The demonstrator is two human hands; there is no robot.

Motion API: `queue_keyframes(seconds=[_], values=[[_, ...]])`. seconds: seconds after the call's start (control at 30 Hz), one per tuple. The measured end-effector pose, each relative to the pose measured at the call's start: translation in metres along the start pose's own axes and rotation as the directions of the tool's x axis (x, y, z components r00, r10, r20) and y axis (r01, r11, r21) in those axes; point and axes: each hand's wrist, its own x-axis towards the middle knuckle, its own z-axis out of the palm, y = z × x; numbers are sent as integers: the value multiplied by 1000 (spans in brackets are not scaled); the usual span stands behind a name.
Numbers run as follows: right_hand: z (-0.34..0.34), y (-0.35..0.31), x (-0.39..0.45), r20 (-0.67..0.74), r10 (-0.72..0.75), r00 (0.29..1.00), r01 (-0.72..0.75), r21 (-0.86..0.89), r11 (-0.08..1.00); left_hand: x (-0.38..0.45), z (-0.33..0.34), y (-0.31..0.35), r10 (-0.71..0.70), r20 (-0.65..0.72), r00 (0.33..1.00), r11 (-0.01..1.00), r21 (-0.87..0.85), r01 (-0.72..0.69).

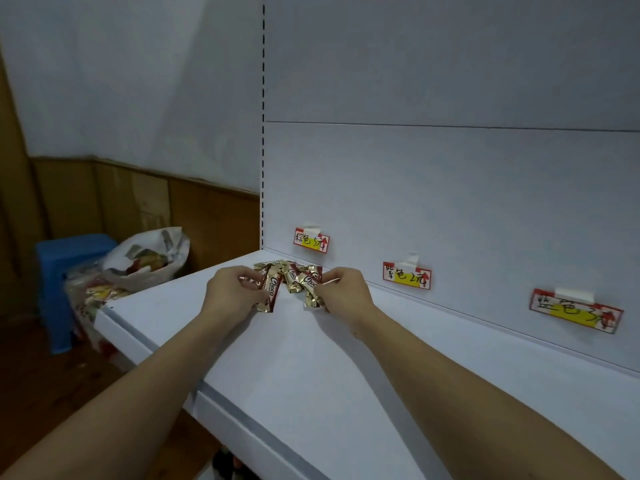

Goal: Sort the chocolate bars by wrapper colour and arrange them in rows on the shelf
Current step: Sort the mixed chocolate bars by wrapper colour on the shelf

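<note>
Head view is showing both bare forearms reaching forward over a white shelf (346, 368), toward its far left corner by the back panel (450, 188). Lying there is a small heap of red-and-gold chocolate bars (289, 277), some with "Choco" readable on the wrapper. The left hand (230, 292) is curling its fingers round one bar (272, 289) that is standing nearly on end at the left of the heap; its grip is pinching that wrapper. The right hand (343, 292) is pinching another bar (311, 289) at the right of the heap, fingertips pressed on the foil. Three handwritten price labels are hanging taped to the back panel: the left label (311, 240) just above the heap, the middle label (407, 276) to its right, the right label (575, 310) well apart further along. Beyond the shelf's left end, a plastic bag (149, 258) holding packets is sitting beside a blue stool (65, 271) on the wooden floor (41, 393).
</note>
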Motion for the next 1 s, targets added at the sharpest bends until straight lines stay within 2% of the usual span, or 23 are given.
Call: queue_keyframes(seconds=[0.3,0.53,0.7,1.0], values=[[28,8,56,-45,-82,996,73,-173,982,56,21,-7,92,36,995,979,178,-97],[31,15,62,-35,-256,966,216,-431,876,61,21,-12,151,-23,988,892,435,-126],[8,5,47,-28,-250,968,215,-427,878,39,16,7,176,-23,984,852,504,-141],[-83,-10,-40,123,-223,967,254,-525,812,-48,35,75,250,145,957,766,575,-287]])
